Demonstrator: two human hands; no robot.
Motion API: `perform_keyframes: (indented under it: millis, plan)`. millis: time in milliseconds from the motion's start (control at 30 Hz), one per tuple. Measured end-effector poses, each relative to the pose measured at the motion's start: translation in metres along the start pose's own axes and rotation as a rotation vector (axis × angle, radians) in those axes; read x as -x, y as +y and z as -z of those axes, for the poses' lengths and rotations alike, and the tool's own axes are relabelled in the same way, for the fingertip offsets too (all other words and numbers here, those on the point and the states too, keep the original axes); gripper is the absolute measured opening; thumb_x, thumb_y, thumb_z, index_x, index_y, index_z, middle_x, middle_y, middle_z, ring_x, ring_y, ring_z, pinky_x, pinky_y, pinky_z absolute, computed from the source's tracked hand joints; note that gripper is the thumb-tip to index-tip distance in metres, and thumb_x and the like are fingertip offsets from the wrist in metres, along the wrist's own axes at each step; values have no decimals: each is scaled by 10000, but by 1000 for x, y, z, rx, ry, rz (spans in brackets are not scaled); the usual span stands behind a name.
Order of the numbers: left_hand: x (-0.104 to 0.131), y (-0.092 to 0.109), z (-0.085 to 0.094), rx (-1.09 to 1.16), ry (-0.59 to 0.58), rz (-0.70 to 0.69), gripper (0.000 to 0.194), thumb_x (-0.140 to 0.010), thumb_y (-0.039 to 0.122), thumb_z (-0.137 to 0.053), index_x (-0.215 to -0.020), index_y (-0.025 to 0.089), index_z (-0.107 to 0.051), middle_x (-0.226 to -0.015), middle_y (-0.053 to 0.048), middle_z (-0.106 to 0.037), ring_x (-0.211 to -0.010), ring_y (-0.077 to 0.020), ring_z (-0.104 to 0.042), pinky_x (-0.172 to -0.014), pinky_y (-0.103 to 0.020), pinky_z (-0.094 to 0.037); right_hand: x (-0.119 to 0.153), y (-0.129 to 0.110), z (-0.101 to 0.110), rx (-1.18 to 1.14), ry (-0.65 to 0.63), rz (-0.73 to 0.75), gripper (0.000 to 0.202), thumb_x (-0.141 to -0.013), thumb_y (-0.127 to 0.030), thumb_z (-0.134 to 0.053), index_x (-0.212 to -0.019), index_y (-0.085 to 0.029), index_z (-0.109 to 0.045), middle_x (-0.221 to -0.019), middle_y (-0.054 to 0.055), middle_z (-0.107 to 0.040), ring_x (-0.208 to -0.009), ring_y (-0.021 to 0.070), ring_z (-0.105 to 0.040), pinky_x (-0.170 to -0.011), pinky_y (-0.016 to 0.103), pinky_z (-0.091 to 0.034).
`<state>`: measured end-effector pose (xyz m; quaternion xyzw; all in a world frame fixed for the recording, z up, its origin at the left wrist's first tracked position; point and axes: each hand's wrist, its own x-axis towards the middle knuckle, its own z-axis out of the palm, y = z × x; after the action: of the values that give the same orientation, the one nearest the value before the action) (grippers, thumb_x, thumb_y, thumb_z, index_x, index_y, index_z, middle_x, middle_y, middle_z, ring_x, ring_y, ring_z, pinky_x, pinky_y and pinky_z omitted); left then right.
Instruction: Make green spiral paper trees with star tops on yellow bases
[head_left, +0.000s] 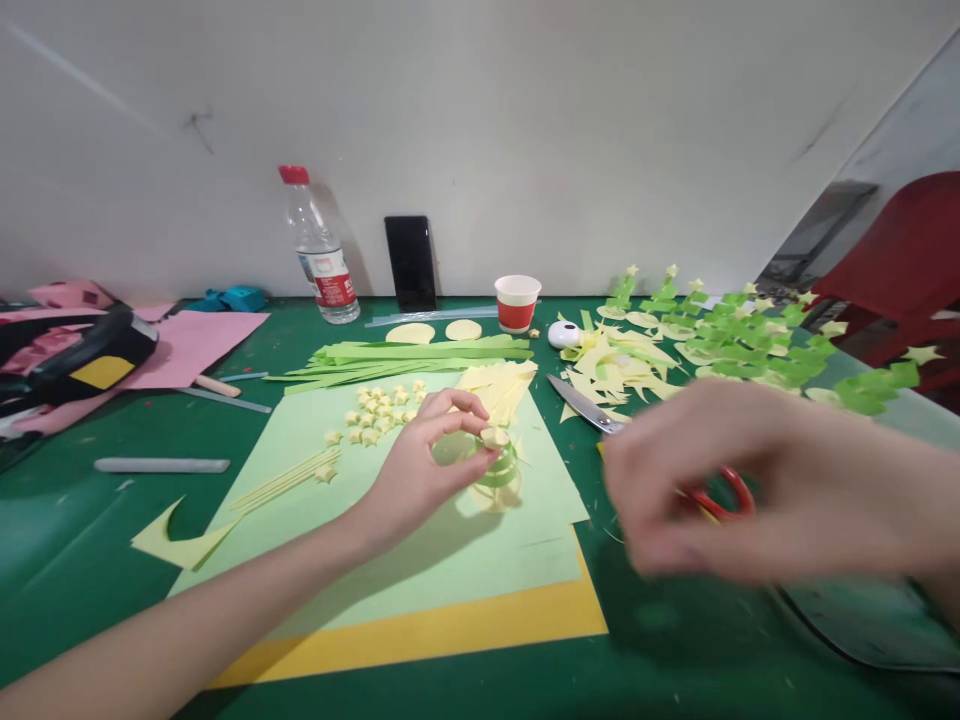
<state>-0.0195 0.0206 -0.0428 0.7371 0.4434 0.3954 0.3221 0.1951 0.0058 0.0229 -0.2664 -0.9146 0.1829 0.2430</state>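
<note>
My left hand (427, 465) pinches a small pale-yellow folded paper star (494, 437) between thumb and fingertips. Directly under that star stands a coiled green paper strip (496, 470) on a pale-yellow base. My right hand (697, 480) hovers to the right, smeared by motion. Its fingers look curled, but whether they hold anything does not show. Partly hidden behind it lie scissors with red handles (739, 492) and a metal blade (585, 404). Loose paper stars (379, 412) lie in a cluster left of my left hand, with thin yellow strips (289, 480) nearer me.
Green paper sheets (420, 600) cover the middle of the table. Behind are green strips (420, 350), a paper cup (517, 304), a bottle (326, 265) and a phone (410, 264). Yellow scraps (622, 360) and several star-topped green coils (787, 345) sit right. A tape dispenser (97, 360) is left.
</note>
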Motion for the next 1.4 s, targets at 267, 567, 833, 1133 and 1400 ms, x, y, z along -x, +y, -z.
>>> perform_keyframes:
  millis: [267,567,833,1133,1400]
  plan:
    - [0,2,0,17,-7,24,94,-752,268,-549,-680,216,-579,-908,-36,-515,-948,-227,-482,-902,-474,-366,-25,23,-49,-241,165,-387,94,-747,-163,-579,-770,-145,-668,-700,10,-587,-579,77,-492,-519,201,-415]
    - [-3,-1,-2,40,-7,18,66,-746,270,-561,-707,217,-552,-914,-31,-504,-964,-222,-475,-913,-442,-361,-27,23,-58,-340,196,-424,107,-755,-165,-575,-779,-144,-678,-714,17,-591,-624,88,-494,-544,208,-400]
    - [0,-8,-1,41,18,-27,143,-763,274,-556,-878,227,-486,-972,-38,-506,-997,-217,-489,-909,-421,-390,-30,25,-61,-454,238,-458,93,-715,-122,-591,-664,-153,-663,-670,3,-585,-607,84,-495,-537,210,-386]
    - [5,7,16,-193,128,-413,145,-784,286,-546,-868,241,-435,-863,-7,-480,-872,-191,-475,-913,-413,-365,-27,20,-36,-637,469,-569,109,-678,-284,-644,-677,-175,-643,-611,-18,-537,-522,63,-430,-470,204,-346]
    - [16,39,19,-626,139,-829,255,-734,284,-645,-813,247,-406,-700,43,-493,-703,-150,-456,-996,-370,-311,-23,-4,-18,-761,496,-487,207,-655,-265,-658,-487,-186,-567,-502,-34,-369,-461,52,-360,-400,169,-335]
